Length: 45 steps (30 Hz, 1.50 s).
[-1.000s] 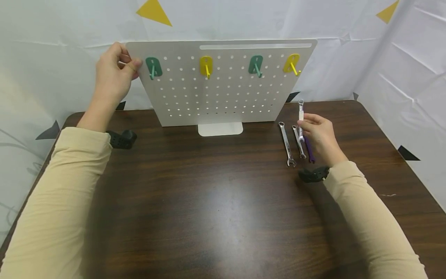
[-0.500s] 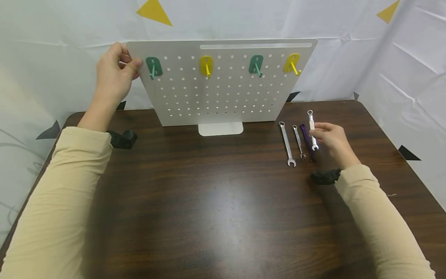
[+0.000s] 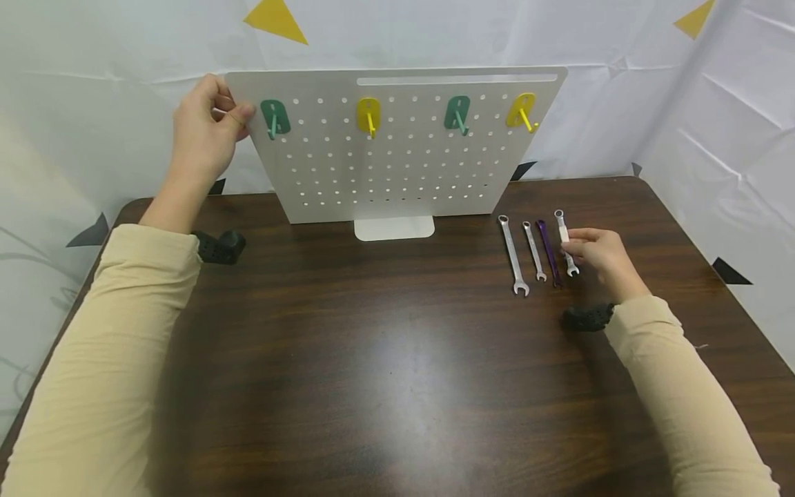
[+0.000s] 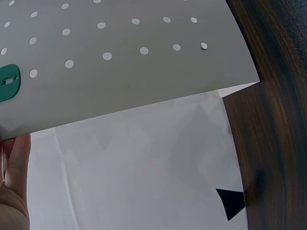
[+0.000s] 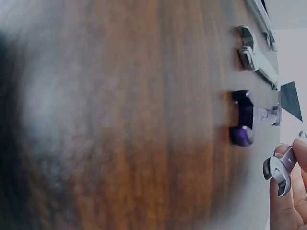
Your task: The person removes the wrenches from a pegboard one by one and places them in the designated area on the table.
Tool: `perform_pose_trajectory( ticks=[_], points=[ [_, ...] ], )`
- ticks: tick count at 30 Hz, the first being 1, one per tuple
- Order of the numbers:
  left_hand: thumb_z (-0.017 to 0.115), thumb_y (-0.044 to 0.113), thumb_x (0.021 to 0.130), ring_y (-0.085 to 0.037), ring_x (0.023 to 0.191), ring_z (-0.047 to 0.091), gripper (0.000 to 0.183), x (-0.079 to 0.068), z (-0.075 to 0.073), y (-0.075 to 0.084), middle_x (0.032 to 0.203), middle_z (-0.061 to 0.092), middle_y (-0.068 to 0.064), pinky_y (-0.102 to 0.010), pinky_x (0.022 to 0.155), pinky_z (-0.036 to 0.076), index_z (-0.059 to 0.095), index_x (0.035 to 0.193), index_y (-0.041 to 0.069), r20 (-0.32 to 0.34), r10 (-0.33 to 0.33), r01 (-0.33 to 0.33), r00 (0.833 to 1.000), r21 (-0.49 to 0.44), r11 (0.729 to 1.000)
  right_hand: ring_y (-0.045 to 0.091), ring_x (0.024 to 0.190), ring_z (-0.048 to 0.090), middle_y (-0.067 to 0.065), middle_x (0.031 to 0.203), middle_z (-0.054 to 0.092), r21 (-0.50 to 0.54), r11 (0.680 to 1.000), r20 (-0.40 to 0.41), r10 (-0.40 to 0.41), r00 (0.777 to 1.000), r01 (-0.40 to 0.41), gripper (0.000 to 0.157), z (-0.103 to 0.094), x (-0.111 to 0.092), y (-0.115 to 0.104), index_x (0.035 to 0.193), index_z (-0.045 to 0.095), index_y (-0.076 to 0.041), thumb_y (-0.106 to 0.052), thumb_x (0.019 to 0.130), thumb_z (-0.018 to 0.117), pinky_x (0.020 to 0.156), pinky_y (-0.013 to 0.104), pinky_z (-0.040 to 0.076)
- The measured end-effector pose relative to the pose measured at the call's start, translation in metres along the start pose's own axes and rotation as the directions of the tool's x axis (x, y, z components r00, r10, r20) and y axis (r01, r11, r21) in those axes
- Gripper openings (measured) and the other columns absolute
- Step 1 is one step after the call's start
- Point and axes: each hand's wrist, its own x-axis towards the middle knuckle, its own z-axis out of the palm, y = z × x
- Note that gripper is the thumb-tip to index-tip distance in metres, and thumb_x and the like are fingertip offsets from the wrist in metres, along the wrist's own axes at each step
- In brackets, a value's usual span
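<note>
My left hand point(image 3: 208, 131) pinches the upper left edge of a grey pegboard point(image 3: 385, 152) between thumb and fingers. In the left wrist view its fingers show at the board's edge, beside a green hook plate point(image 4: 9, 82). At the right of the table my right hand point(image 3: 599, 255) pinches a silver combination wrench point(image 3: 566, 245) by its shaft, close over the tabletop. Its open end shows in the right wrist view, in front of the fingers. Left of it lie a purple wrench point(image 3: 549, 252), a small silver wrench point(image 3: 533, 250) and a longer silver wrench point(image 3: 512, 254), side by side.
The pegboard stands on a white foot point(image 3: 394, 228) at the back of the brown table point(image 3: 348, 359). Along its top are green hooks point(image 3: 458, 114) and yellow hooks point(image 3: 368, 116), with nothing hanging on them. White sheeting point(image 3: 435, 34) covers the walls behind and beside the table.
My right hand has moved right and toward me with the silver wrench, from over the other wrenches to the right of the purple one. The left hand stays on the pegboard.
</note>
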Motion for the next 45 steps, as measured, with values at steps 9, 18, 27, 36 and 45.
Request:
perform_pose_trajectory(
  ticks=[9,18,27,36,45],
  points=[
    [0.062,0.017,0.092,0.008,0.068,0.053,0.022,0.001,0.000,0.001,0.080,0.045,0.012,0.003,0.063,0.051,0.047,0.078,0.025,0.006,-0.007,0.007,1.000,-0.028,1.000,-0.014,0.069,0.050,-0.023,0.075,0.051,-0.002,1.000,-0.013,-0.023,1.000,0.023,0.047,0.001,0.003,0.002,0.132,0.044,0.016,-0.013,0.096,0.054,0.064,0.002,0.051],
    [0.061,0.019,0.092,0.007,0.071,0.053,0.017,0.001,-0.001,0.001,0.080,0.046,0.012,0.003,0.065,0.051,0.049,0.082,0.025,0.010,-0.015,0.015,1.000,-0.031,0.999,-0.014,0.065,0.049,-0.006,0.085,0.059,-0.041,0.999,-0.051,-0.030,0.998,0.028,0.042,0.004,0.007,0.003,0.127,0.047,0.019,-0.006,0.093,0.056,0.060,0.002,0.051],
    [0.062,0.018,0.091,0.008,0.070,0.053,0.017,0.000,-0.001,0.001,0.080,0.046,0.013,0.004,0.064,0.051,0.049,0.082,0.025,0.004,-0.015,0.015,1.000,-0.035,0.999,-0.009,0.061,0.051,0.001,0.084,0.063,-0.085,0.996,-0.059,-0.006,0.998,0.001,0.042,0.005,0.005,-0.001,0.125,0.050,0.018,-0.006,0.092,0.057,0.056,0.005,0.051],
    [0.062,0.021,0.091,0.007,0.072,0.053,0.014,-0.002,-0.001,0.001,0.081,0.046,0.013,0.001,0.067,0.052,0.050,0.084,0.024,0.011,-0.014,0.014,1.000,-0.015,1.000,-0.004,0.056,0.051,0.016,0.092,0.063,-0.153,0.987,-0.074,0.043,0.996,-0.054,0.042,0.005,0.007,-0.004,0.124,0.052,0.014,-0.008,0.090,0.061,0.051,0.008,0.052],
    [0.063,0.022,0.090,0.009,0.070,0.053,0.013,-0.001,0.000,-0.002,0.080,0.046,0.014,0.001,0.066,0.053,0.051,0.086,0.022,-0.007,0.007,-0.007,1.000,0.009,1.000,-0.005,0.054,0.054,0.011,0.090,0.067,-0.146,0.986,-0.087,0.062,0.994,-0.074,0.041,0.006,0.011,-0.001,0.123,0.053,0.014,-0.007,0.090,0.064,0.051,0.010,0.055]
  ],
)
